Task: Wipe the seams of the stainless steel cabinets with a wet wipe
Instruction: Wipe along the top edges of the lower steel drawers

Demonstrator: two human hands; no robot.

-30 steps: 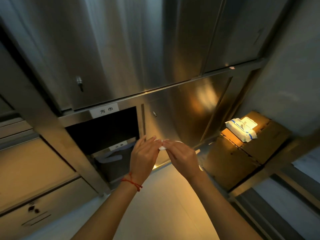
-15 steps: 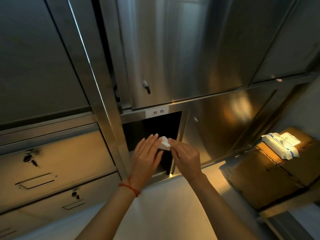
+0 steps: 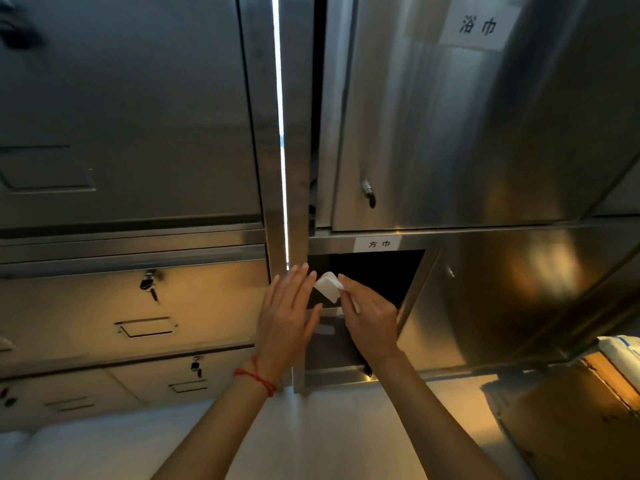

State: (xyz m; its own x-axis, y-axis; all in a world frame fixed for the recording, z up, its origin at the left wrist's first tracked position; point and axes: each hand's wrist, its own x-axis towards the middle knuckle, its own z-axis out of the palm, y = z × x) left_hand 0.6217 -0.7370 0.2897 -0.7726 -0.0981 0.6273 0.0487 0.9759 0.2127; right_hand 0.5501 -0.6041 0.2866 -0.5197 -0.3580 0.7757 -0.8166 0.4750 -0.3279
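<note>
You are holding a folded wet wipe (image 3: 327,286) up between both hands in front of the dark open compartment (image 3: 377,275), just beside the vertical seam (image 3: 283,202) that is showing a bright strip of light between the stainless steel cabinets (image 3: 138,133). Your right hand (image 3: 369,322) is pinching the wipe's right edge between thumb and fingertips, while your left hand (image 3: 285,315) is lying flat with straight fingers, its tips touching the wipe's left side. The wipe is looking thin, soft and limp, probably damp and a little slippery, so it is likely flopping unless it is kept folded into a firm pad. Gripping it by the folded edge and pressing one fingertip behind it is probably the best way of pushing it into the narrow seam. A pack of wipes (image 3: 620,351) is lying on a cardboard box (image 3: 571,420) at the far right.
</note>
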